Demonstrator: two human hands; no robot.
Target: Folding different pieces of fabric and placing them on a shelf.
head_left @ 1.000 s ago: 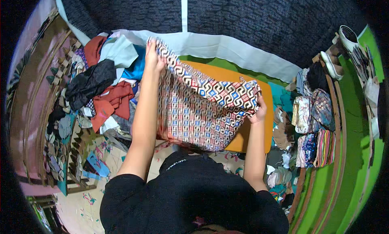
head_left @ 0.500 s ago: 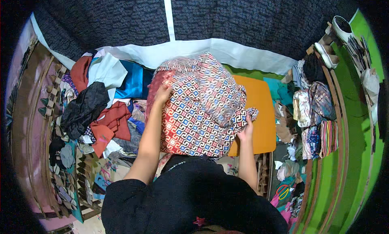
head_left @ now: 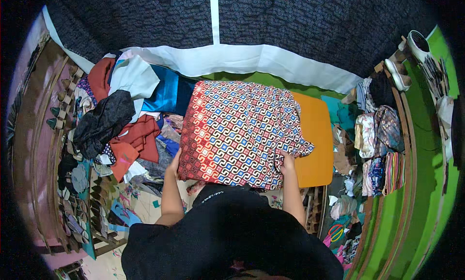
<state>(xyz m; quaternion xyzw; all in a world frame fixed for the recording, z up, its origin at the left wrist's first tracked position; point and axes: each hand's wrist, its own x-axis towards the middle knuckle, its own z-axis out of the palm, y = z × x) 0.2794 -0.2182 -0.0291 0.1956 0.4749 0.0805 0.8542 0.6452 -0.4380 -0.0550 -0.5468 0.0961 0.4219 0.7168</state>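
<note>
A patterned cloth, white, blue and red with a darker red border along its left side, lies spread over the orange board. At its near left edge is my left hand, gripping the border; some of the fingers are hidden by the fabric. My right hand pinches a gathered fold near the right edge, where a loose corner of the cloth sticks out over the board.
Heaped fabrics in black, rust, white and blue stand to the left. On the right are folded cloths, scissors with coloured handles and white shoes on a rack. A dark curtain hangs at the back.
The billowing cloth has come down flatter over the board. My left hand has moved from its upper left part to the near left edge; my right hand has shifted slightly nearer and left.
</note>
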